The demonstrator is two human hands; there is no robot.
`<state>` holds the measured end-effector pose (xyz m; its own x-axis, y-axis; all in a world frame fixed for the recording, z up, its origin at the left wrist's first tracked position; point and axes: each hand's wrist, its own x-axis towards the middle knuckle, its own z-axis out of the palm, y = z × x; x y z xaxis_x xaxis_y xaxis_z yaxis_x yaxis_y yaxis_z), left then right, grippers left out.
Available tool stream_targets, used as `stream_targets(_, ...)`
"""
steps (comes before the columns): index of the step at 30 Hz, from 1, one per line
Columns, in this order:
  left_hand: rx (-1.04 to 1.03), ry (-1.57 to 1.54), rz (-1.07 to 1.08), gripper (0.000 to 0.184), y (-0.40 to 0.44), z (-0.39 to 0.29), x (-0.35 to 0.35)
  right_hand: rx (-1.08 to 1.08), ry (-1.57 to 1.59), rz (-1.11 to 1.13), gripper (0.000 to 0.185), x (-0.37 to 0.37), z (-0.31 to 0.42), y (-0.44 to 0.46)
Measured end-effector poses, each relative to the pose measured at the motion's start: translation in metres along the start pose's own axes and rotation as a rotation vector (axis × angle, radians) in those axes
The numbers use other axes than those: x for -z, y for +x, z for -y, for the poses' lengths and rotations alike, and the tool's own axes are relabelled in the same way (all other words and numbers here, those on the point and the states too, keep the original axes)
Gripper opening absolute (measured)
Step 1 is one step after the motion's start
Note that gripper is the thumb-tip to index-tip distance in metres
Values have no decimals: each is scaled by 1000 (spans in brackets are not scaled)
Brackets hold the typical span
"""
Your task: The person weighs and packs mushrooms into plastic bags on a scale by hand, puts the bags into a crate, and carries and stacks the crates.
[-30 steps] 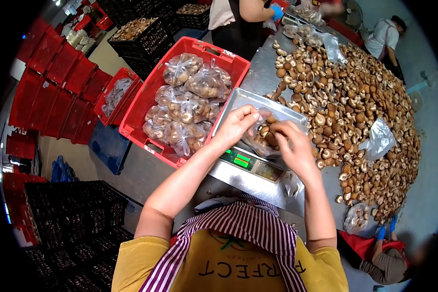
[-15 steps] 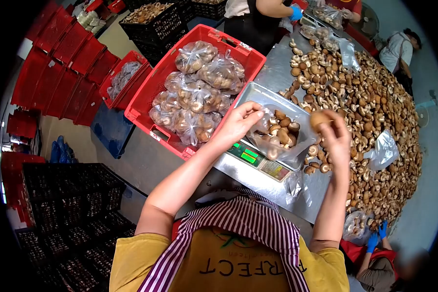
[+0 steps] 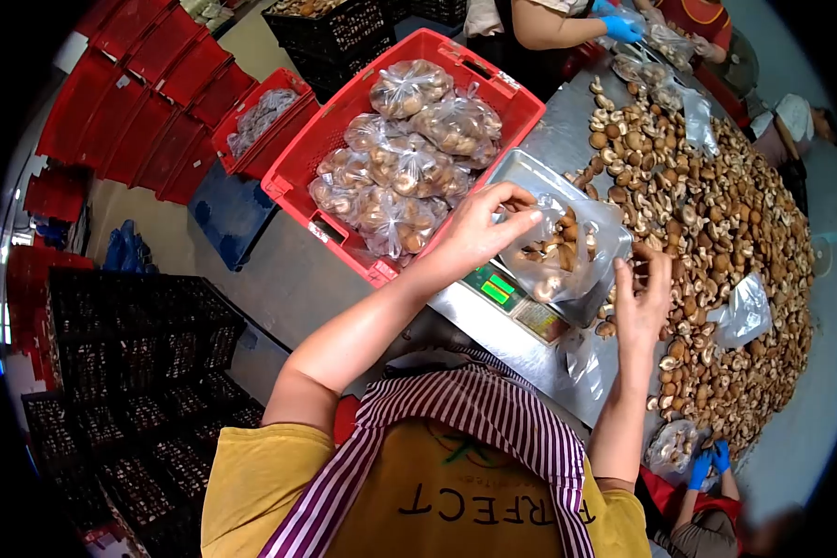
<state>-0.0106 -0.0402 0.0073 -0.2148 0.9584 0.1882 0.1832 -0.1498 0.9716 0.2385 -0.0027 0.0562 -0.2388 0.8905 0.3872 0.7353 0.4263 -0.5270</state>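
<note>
A clear plastic bag [image 3: 581,265] with brown mushrooms [image 3: 560,244] in it lies open in the metal tray [image 3: 521,166] of a weighing scale [image 3: 504,290] with a green lit display. My left hand [image 3: 482,231] pinches the bag's left rim between thumb and fingers. Just beyond the bag's right side is my right hand [image 3: 644,296], thumb and fingers apart, at the tray's edge beside the mushroom heap [image 3: 716,251]. I see no mushroom in its fingers.
A red crate [image 3: 293,153] of tied mushroom bags [image 3: 405,167] stands left of the scale. Empty plastic bags [image 3: 746,312] lie on the heap. Black crates [image 3: 130,344] and red crates [image 3: 149,102] are stacked at left. Blue-gloved co-workers' hands [image 3: 621,28] work around the table.
The mushroom that my right hand held over the tray's right side no longer shows in its fingers. That hand has moved down slightly. My left hand still grips the bag; the whole view has shifted.
</note>
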Motion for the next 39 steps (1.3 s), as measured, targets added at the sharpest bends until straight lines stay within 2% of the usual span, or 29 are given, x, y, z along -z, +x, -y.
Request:
stream_targets(3,-20,255,18,45,2,-9,-4,-33,4,91,28,-18,5,-5)
stream_targets(4,-20,255,14,45,4,-8,-8,-8,-2,109,28,-25,3,-6)
stream_targets(6,-112,517,13,44,7,-2,-18,45,-193,112,37,-47,-1,-9)
stream_targets(8,-152,509,-38,39,13,8,-32,89,-306,131,32,-66,-7,-10)
stream_targets(10,-127,348,34,35,25,13,-39,75,-280,169,27,-79,-29,-14)
stream_targets(11,36,135,67,28,27,9,-43,57,-253,209,22,-81,-41,-13)
stream_targets(12,154,-27,105,22,29,-5,-41,42,-126,162,14,-77,-44,-11)
stream_targets(14,174,-204,130,19,33,-22,-41,-118,315,245,12,-65,-65,-4)
stream_targets(16,133,-249,138,18,35,-11,-51,-300,642,237,10,-44,-61,2)
stream_targets(18,96,-260,156,17,34,-4,-56,-266,649,249,10,-33,-57,2)
stream_targets(19,143,-259,176,16,31,-7,-57,-225,589,267,8,-38,-57,-1)
stream_targets(20,190,-261,197,16,27,-9,-59,-203,548,317,15,-45,-53,-5)
stream_targets(22,66,-211,259,16,18,-17,-70,-248,179,307,34,-59,-23,-16)
stream_targets(24,-32,-102,278,18,8,-34,-74,-81,-121,287,48,-84,-54,-30)
stream_targets(25,-177,-105,222,19,7,-30,-76,-23,-68,149,36,-91,-55,-33)
stream_targets(26,-183,-100,219,19,10,-20,-75,-18,-65,144,36,-89,-58,-32)
stream_targets(28,18,-248,165,21,16,-6,-68,-255,-22,309,23,-81,-65,-28)
stream_targets(29,131,-343,167,24,16,-4,-58,-298,187,251,14,-85,-83,-29)
stream_targets(30,140,-321,173,24,18,0,-49,-373,343,260,12,-74,-83,-21)
stream_targets(32,137,-409,97,24,17,-3,-43,-436,915,158,13,-46,-71,-4)
stream_targets(33,133,-392,103,25,16,-9,-37,-446,1163,151,15,-19,-40,5)
stream_targets(34,147,-410,101,24,15,-5,-34,-386,1233,188,17,-3,-35,7)
stream_targets(36,139,-394,48,23,14,-4,-30,-308,1216,191,19,1,-24,5)
stream_targets(37,153,-396,92,23,13,-5,-26,-368,1003,183,16,2,-11,4)
stream_targets(38,169,-397,130,23,10,-7,-24,-322,821,182,19,-6,-14,3)
stream_targets(39,183,-367,166,24,7,-9,-25,-333,841,236,20,-12,-19,1)
